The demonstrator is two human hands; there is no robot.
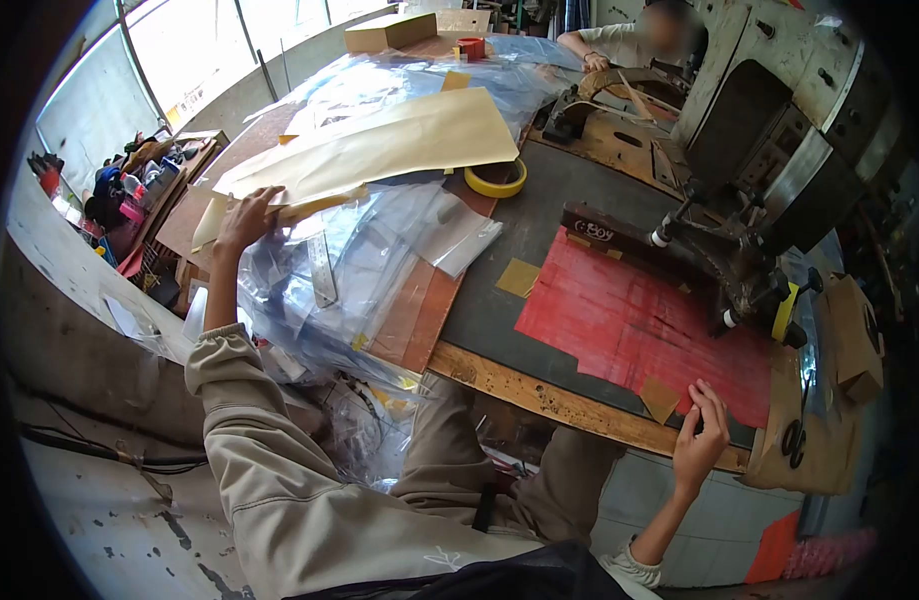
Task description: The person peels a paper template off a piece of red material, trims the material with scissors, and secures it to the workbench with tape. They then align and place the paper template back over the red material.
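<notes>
Out to the left, my left hand [247, 222] is at the near end of a long cream sheet [379, 140], its fingers closed over the edge. More cream material shows beneath that hand. Just in front of it, a metal ruler [321, 268] lies on clear plastic bags [369, 260]. My right hand [704, 432] is by the near edge of a red sheet [649, 320], fingers loosely bent and apart, with nothing visible in them. Beside it, a tan tape piece [659, 398] is at the red sheet's edge. A dark bar [629, 240] of the machine crosses the red sheet's far side.
A yellow tape roll [495, 178] rests beyond the bags. Black-handled scissors [794, 440] lie on brown paper [829, 455] at right, near a cardboard box [854, 340]. The machine frame [749, 130] rises at right. Another person [629, 45] is at the far end.
</notes>
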